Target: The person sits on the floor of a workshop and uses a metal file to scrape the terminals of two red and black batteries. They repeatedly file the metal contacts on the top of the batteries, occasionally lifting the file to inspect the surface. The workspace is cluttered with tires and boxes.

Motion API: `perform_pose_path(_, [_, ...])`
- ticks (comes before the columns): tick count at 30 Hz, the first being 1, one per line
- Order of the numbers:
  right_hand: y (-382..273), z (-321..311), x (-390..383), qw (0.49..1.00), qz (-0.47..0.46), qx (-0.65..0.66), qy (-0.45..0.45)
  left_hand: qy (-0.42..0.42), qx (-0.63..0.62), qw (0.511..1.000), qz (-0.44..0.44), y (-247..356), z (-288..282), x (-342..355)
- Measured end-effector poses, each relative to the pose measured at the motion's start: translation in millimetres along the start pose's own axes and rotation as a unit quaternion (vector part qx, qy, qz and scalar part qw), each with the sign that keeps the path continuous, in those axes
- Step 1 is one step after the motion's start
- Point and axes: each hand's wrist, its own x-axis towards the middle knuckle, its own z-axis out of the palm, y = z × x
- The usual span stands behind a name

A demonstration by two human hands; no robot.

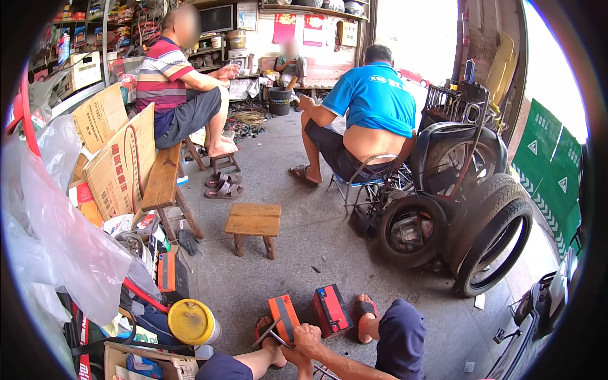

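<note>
My two hands are close together at the bottom middle, both closed. My right hand lies above my left hand. A thin, grey, forked metal tool sticks out to the left from between them; its gripped part is hidden. Just beyond stands an orange-and-black box-shaped battery. Right of it is a red-topped black battery with terminals on top. Neither hand visibly touches the red one. Both batteries are on the floor between my sandalled feet.
A yellow-lidded bucket and an open cardboard box stand at my left. Ahead is a low wooden stool. Tyres lean at the right. A person in blue and one in stripes sit farther off.
</note>
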Motion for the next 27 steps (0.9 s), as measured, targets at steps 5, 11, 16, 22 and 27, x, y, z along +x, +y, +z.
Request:
perform_pose_path(5, [-1,-9,-2,1.000,0.000,-0.022,-0.001,0.008,-0.011,1.000,-0.007,0,2,0])
perform_pose_path(11, [-1,-4,3,0.996,-0.063,-0.064,0.029,0.018,-0.021,1.000,-0.010,2,1,-1])
perform_pose_path(16, [0,0,14,0.994,-0.071,-0.075,-0.046,0.019,-0.037,0.999,-0.023,0,7,-9])
perform_pose_path(22, [1,-8,12,0.992,-0.067,-0.077,-0.069,0.000,-0.050,0.998,-0.025,-7,22,-32])
perform_pose_path(27, [7,-15,20,0.994,-0.019,-0.017,-0.110,-0.016,-0.067,0.997,-0.021,-17,28,-49])
